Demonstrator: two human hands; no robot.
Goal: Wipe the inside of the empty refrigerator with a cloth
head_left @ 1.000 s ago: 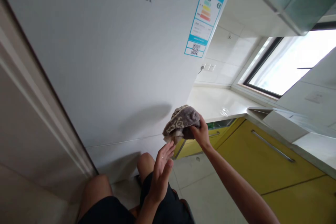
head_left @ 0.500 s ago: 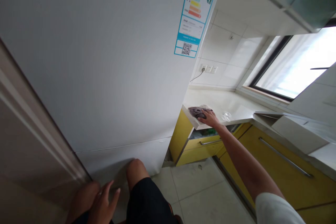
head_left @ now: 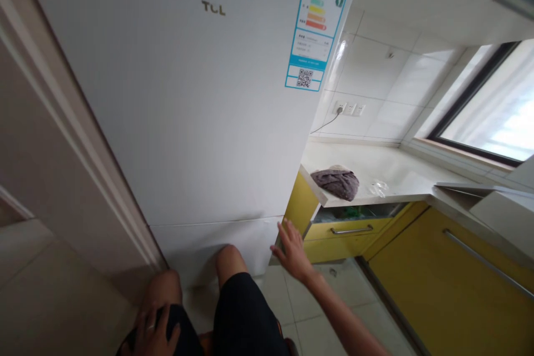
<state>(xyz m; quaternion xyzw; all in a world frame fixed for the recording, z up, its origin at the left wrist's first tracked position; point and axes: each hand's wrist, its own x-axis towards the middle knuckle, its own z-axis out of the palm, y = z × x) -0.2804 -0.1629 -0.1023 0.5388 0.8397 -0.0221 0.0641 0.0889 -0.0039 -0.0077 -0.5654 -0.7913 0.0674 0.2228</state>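
The tall, smooth white refrigerator (head_left: 200, 122) with metallic TCL lettering (head_left: 213, 8) stands straight ahead of the person, its broad front close to the bare knees (head_left: 231, 260). The right hand (head_left: 292, 250) is held out at the refrigerator's lower right edge, fingers loosely spread, thumb apart, nothing in them; whether any fingertip touches that edge, I cannot tell. The left hand (head_left: 156, 334) rests on the dark fabric shorts (head_left: 246, 311), in front of the refrigerator, its fingers lightly parted and empty (a thin ring shows on one of them). The bunched, grey-purple fabric cloth (head_left: 337, 182) lies on the glossy white countertop (head_left: 400, 164) just to the right of the refrigerator, and a crumpled piece of clear plastic (head_left: 379, 188) lies a little farther out on that same side.

To make this reach well, I would relax the fingers and meet the edge with flat pads rather than nails; the panel looks slick, so light, even pressure should do. The forearm is best kept clear of the curved metal handle (head_left: 352, 230) on the yellow cabinet (head_left: 334, 247) beside the refrigerator. Drawing the knees back from the refrigerator would probably give the hand more room.
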